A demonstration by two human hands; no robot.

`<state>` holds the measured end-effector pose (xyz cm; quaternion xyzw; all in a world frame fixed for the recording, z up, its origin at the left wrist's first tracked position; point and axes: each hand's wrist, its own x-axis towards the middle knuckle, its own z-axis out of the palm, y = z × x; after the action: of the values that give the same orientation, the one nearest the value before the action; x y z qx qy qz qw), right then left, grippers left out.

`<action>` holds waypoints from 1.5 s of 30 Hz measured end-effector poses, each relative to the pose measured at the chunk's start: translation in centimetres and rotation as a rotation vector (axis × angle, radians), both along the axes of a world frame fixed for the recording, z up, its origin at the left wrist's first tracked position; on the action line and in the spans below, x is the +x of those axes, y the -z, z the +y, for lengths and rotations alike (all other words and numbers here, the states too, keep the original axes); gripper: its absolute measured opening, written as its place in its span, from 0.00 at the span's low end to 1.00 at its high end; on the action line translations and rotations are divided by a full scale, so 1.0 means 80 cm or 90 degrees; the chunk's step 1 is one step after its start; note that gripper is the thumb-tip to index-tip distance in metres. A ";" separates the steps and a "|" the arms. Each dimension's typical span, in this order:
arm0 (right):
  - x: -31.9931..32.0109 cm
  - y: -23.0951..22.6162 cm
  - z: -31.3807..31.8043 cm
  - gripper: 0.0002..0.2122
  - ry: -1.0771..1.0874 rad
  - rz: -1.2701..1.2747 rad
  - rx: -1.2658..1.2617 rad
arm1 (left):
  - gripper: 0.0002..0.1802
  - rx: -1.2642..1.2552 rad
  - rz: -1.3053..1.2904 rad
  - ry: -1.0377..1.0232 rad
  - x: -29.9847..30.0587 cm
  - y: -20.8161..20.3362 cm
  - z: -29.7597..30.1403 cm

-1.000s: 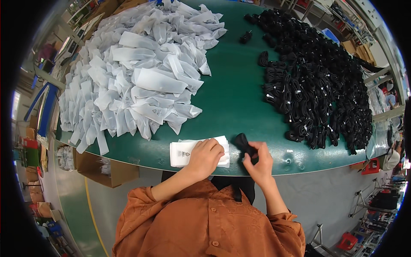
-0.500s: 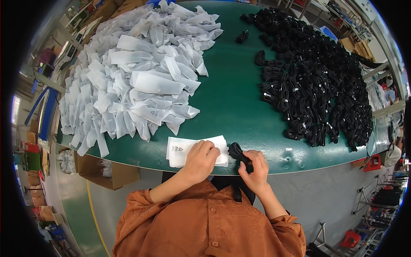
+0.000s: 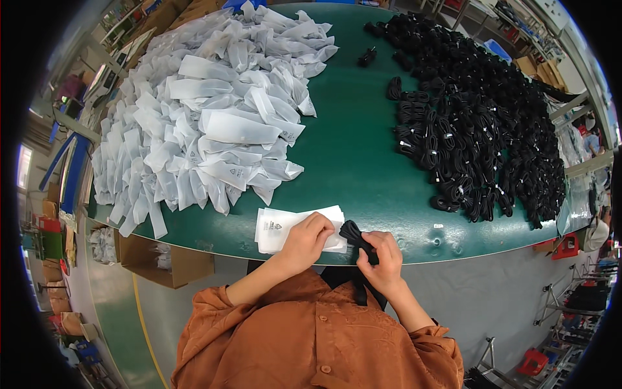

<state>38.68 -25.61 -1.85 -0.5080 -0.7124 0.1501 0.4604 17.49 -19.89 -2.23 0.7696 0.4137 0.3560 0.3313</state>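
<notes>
Left hand (image 3: 304, 238) presses a bag (image 3: 275, 228) (green table (image 3: 353, 162), workshop); right hand (image 3: 383, 262) pinches a black cable (image 3: 356, 235) just beside.

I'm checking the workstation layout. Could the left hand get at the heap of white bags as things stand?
Probably yes. The left hand rests on the flat stack of bags at the table's near edge, and the heap of white bags begins just beyond, with only bare green table between.

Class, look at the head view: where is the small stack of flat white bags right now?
The stack of flat white bags lies at the green table's near edge, under the left hand, just left of the black cable bundle.
</notes>
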 end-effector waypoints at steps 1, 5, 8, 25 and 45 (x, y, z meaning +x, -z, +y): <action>0.000 -0.001 0.001 0.20 -0.020 -0.019 0.023 | 0.04 -0.048 -0.028 -0.015 0.000 -0.001 0.001; 0.000 -0.006 0.007 0.19 -0.066 -0.073 0.051 | 0.05 -0.145 -0.088 -0.039 0.001 -0.004 -0.002; 0.007 -0.010 0.007 0.19 -0.119 -0.049 0.020 | 0.05 -0.045 -0.106 0.000 0.000 -0.009 -0.002; -0.006 -0.013 -0.002 0.11 -0.052 0.277 -0.334 | 0.06 0.097 -0.068 0.094 0.001 -0.035 0.015; 0.086 -0.026 0.159 0.18 0.393 -0.162 0.123 | 0.09 0.080 -0.321 -0.284 -0.093 -0.143 0.177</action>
<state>45.59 -12.91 0.25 -0.6681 -0.5878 -0.1290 0.4376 10.09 -5.71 9.20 0.5669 0.4545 0.6234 0.2889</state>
